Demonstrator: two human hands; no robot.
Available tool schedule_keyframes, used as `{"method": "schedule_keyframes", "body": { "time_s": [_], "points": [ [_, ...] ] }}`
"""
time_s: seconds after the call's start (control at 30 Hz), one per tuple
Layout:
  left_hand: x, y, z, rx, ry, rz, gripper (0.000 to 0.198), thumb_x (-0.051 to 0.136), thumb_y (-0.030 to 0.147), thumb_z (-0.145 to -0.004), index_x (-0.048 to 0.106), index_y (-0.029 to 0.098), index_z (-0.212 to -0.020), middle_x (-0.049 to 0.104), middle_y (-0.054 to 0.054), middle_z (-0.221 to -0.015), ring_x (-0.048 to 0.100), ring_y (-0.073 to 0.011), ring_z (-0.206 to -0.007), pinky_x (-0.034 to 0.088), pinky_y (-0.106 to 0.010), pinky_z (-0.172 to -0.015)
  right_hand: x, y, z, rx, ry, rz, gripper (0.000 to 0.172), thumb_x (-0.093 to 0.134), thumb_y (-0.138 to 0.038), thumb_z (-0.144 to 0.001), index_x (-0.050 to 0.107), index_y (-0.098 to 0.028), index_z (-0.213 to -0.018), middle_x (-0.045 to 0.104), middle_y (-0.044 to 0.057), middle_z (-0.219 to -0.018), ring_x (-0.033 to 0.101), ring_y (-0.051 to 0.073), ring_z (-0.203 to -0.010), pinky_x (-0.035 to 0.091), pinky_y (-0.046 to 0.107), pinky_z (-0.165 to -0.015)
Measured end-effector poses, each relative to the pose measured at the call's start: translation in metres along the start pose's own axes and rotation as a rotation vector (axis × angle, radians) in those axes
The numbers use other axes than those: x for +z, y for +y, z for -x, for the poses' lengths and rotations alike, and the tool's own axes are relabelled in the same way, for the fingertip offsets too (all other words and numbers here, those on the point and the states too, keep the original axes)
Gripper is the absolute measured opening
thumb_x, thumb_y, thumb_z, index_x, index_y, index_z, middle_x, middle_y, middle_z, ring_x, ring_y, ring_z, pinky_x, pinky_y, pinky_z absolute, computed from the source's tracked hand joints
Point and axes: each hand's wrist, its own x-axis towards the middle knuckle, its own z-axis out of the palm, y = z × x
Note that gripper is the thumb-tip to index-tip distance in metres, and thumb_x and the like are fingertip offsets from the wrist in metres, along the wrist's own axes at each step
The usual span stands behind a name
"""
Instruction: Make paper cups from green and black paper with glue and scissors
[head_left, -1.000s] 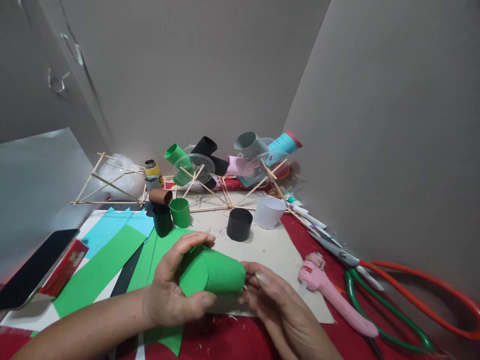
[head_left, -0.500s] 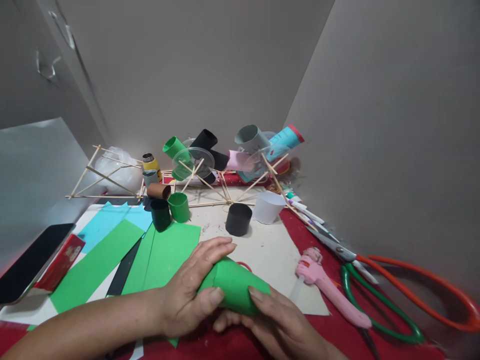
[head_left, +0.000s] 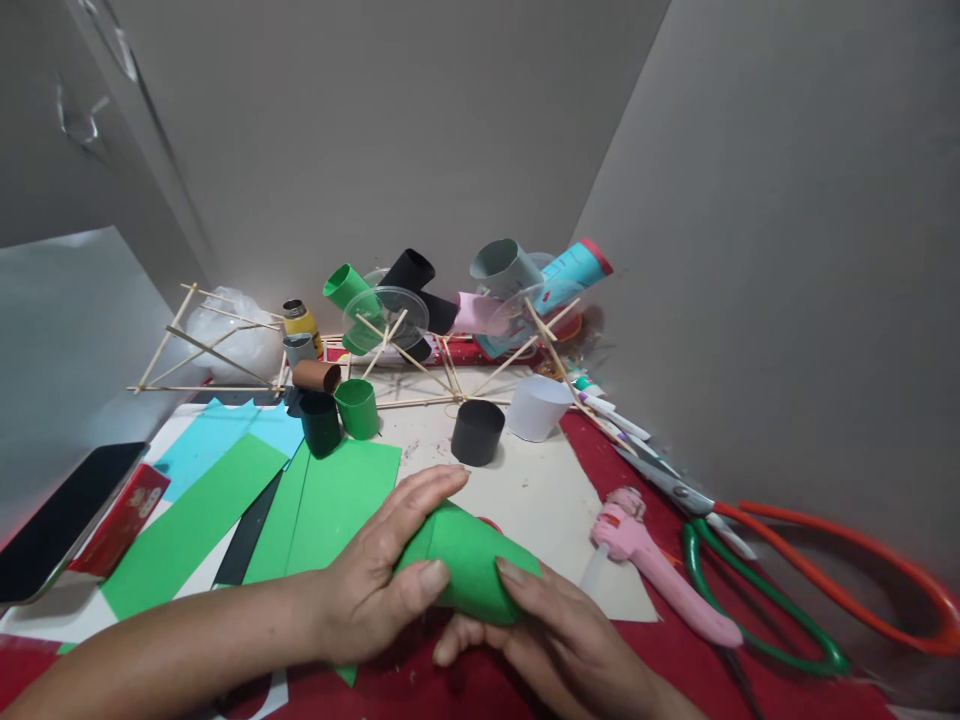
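I have both hands on one green paper tube (head_left: 476, 565): left hand (head_left: 386, 560) curls round its left end, thumb on the near side; right hand (head_left: 559, 620) pinches the right end, thumb on top. Grip narrow, tube filling it. Tube is above the red cloth (head_left: 420, 690), just in front of the pale board (head_left: 555, 520). On the board: black paper ring (head_left: 478, 433), white paper ring (head_left: 538, 408). Green sheet (head_left: 352, 490) left, pink glue gun (head_left: 660, 570) and scissors (head_left: 727, 530) right. Stick frame (head_left: 457, 396) behind, then plain grey wall (head_left: 375, 120). Versus a second ago: right fingers are only at the tube's end there; now I see the right thumb over it, tube slanting more steeply down rightward. Rings unmoved on the board.
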Motion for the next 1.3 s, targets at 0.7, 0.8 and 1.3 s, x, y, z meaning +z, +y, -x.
{"method": "schedule_keyframes", "body": {
  "time_s": [0.7, 0.8, 1.3],
  "points": [
    [0.005, 0.007, -0.007, -0.303, 0.143, 0.191, 0.055, 0.032, 0.052, -0.100, 0.029, 0.036, -0.153, 0.032, 0.002, -0.161, 0.023, -0.0253, -0.149, 0.017, -0.044, -0.123, -0.009, 0.013, 0.000, 0.000, 0.113, 0.293, 0.042, 0.068, -0.055, -0.086, 0.068, -0.018, -0.106, 0.074, 0.007, -0.085, 0.068, 0.020, -0.076, 0.048, 0.034, -0.077],
    [-0.002, 0.007, -0.006, -0.283, 0.261, 0.233, 0.050, 0.033, 0.050, -0.101, 0.034, 0.040, -0.149, 0.035, 0.003, -0.159, 0.026, -0.0243, -0.148, 0.018, -0.044, -0.123, -0.008, 0.007, -0.001, -0.071, 0.210, 0.286, 0.040, 0.070, -0.054, -0.084, 0.069, -0.017, -0.100, 0.073, 0.006, -0.080, 0.067, 0.019, -0.072, 0.049, 0.034, -0.076],
    [0.009, -0.001, -0.005, -0.205, 0.009, -0.097, 0.114, 0.081, 0.026, -0.068, 0.008, 0.033, -0.156, 0.050, -0.012, -0.143, 0.053, -0.0326, -0.127, 0.043, -0.050, -0.104, 0.031, -0.045, -0.005, -0.420, 0.003, 1.600, 0.021, 0.057, -0.024, -0.093, 0.065, -0.016, -0.074, 0.065, 0.004, -0.074, 0.059, 0.018, -0.071, 0.047, 0.029, -0.066]
  ]
}}
